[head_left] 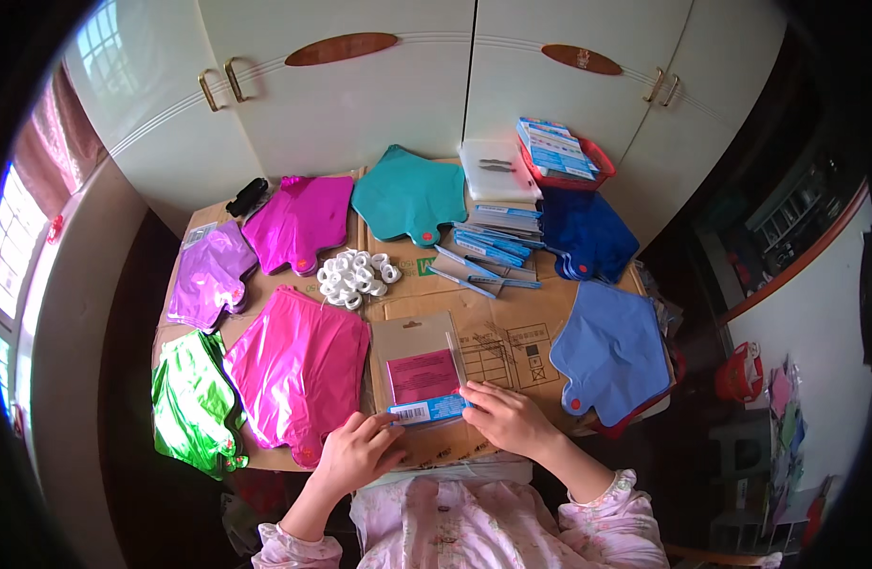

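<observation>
In front of me on the cardboard lies a flat clear plastic package (pixel 412 339) with a hang hole at its far end. Inside it is a folded pink square (pixel 423 376), and a blue card strip (pixel 436 410) with a barcode runs across the near end. My left hand (pixel 360 452) is closed at the package's near left corner, its fingertips on the edge. My right hand (pixel 509 417) pinches the right edge close to the blue strip. The thumb of the right hand is partly hidden.
Around the cardboard sheet (pixel 403 302) lie stacked foil balloons: pink (pixel 298 365), green (pixel 194 403), purple (pixel 208 275), magenta (pixel 303 223), teal (pixel 407 194), dark blue (pixel 587 232), light blue (pixel 611 351). White rings (pixel 352 278), blue-edged cards (pixel 497 247), clear bags (pixel 497 171) and a red basket (pixel 597 161) stand beyond.
</observation>
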The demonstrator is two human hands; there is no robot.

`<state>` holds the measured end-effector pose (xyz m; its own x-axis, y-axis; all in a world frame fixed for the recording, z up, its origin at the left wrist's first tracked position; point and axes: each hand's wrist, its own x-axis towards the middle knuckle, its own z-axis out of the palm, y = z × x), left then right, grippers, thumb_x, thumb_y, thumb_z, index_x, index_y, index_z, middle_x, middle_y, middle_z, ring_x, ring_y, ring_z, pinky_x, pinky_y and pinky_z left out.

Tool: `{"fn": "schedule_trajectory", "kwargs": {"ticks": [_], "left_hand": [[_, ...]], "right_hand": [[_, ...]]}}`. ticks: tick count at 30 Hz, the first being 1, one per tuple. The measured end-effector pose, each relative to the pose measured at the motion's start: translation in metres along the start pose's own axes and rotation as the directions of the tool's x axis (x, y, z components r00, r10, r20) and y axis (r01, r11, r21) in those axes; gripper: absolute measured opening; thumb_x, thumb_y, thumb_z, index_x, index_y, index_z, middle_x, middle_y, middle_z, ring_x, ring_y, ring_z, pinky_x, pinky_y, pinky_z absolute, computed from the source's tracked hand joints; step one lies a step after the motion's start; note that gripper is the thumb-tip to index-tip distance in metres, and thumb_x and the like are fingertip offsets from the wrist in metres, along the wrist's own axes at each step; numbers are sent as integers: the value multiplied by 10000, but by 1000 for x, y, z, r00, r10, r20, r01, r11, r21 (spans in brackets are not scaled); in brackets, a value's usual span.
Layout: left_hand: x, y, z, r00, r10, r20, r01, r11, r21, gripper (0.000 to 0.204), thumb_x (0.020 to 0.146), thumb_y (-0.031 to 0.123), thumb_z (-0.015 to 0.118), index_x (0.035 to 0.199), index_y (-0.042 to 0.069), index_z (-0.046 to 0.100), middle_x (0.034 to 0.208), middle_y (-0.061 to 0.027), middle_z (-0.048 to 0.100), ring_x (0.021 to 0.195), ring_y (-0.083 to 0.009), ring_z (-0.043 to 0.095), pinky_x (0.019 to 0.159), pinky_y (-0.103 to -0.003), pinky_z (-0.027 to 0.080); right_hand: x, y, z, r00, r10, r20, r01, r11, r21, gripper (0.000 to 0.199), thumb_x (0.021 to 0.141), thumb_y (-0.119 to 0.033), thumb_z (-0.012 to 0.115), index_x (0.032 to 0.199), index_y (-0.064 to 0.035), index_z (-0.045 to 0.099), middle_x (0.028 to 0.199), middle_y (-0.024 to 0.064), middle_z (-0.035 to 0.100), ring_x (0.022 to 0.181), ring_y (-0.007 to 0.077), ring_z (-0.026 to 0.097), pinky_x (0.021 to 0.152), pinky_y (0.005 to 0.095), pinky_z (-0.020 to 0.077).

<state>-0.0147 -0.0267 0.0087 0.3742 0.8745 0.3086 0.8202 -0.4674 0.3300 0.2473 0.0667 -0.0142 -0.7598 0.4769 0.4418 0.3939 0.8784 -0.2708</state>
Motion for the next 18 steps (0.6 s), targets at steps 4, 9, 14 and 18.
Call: {"fn": "schedule_trajectory", "kwargs": {"ticks": [4,9,14,18], "left_hand": [[4,-1,12,984,-123,-129,118,992,-47,127,739,136,704,815,80,619,883,-21,642,700,-209,572,591,-325,496],[13,1,25,937,-289,-198,280,957,-74,122,734,114,693,717,55,588,770,-55,626,662,-244,588,582,-352,494],[17,2,28,900,-423,-111,425,905,-6,179,754,194,682,756,61,562,738,-67,559,668,-257,602,561,-365,500],[22,10,20,843,-531,-85,534,845,24,260,749,233,710,841,54,546,768,-97,553,660,-289,599,559,-388,487]], "right_hand": [[2,0,2,998,55,-28,-54,998,33,88,817,-112,615,870,-46,592,1072,97,637,1043,250,615,875,348,518],[16,-5,0,991,135,-24,-132,987,91,99,799,-100,633,852,-35,581,932,78,626,914,252,620,781,353,522],[22,-5,-1,955,258,143,-280,946,162,286,773,-77,671,1019,-30,533,938,109,602,898,284,597,789,380,486],[22,3,8,937,331,111,-349,905,243,459,744,-106,715,1118,-52,454,1039,145,513,984,326,524,845,404,431]]}}
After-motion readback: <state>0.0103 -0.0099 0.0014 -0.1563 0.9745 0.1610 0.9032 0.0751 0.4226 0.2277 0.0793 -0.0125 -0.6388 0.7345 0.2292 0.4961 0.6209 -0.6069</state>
